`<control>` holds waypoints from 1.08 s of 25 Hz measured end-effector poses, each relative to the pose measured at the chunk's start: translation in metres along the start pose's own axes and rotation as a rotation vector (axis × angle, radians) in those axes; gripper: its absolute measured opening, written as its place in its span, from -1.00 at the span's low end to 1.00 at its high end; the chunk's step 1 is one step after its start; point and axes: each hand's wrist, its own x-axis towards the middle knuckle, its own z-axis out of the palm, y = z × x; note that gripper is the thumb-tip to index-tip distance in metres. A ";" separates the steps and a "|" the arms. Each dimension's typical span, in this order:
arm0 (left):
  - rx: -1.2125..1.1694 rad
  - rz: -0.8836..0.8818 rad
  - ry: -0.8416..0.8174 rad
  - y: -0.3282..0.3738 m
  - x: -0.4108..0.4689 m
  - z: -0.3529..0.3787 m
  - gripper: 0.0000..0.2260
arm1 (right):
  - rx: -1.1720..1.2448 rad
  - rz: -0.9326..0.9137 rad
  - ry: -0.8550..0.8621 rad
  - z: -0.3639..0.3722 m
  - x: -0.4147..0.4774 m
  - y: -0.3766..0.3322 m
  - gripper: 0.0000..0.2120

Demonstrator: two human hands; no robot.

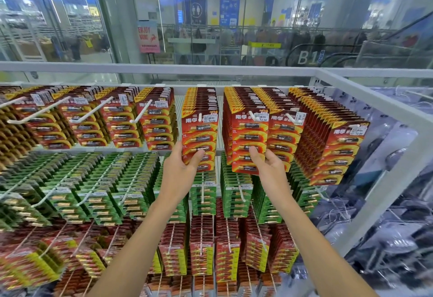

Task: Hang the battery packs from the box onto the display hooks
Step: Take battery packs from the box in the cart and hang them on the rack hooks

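Red battery packs (337, 147) fill the top row of white display hooks (140, 114). Our left hand (180, 170) grips the lower end of the middle stack (199, 130), thumb on the front pack's face, fingers curled behind. Our right hand (269, 168) pinches the lower end of the neighbouring stack (248, 132) just to its right. Green battery packs (100, 200) hang in the row below.

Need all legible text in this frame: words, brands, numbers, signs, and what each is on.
"ENJOY MORE": pink sign behind the glass.
"B1": escalator side panel.
"南孚": left red pack, gripped by the left hand; also right red pack, gripped by the right hand.
"12.00": price sticker on the left red pack.
Labels on the green packs and fine print: too blurred to read.
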 end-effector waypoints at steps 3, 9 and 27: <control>0.123 0.021 0.049 -0.001 -0.008 -0.001 -0.65 | -0.154 0.008 0.003 -0.002 -0.006 0.012 -0.50; 0.271 -0.038 0.105 -0.020 -0.044 -0.004 -0.51 | -0.356 0.015 0.001 -0.014 -0.034 0.028 -0.44; 0.380 -0.198 -0.140 -0.068 -0.248 0.049 -0.57 | -0.405 0.161 -0.091 -0.077 -0.188 0.143 -0.47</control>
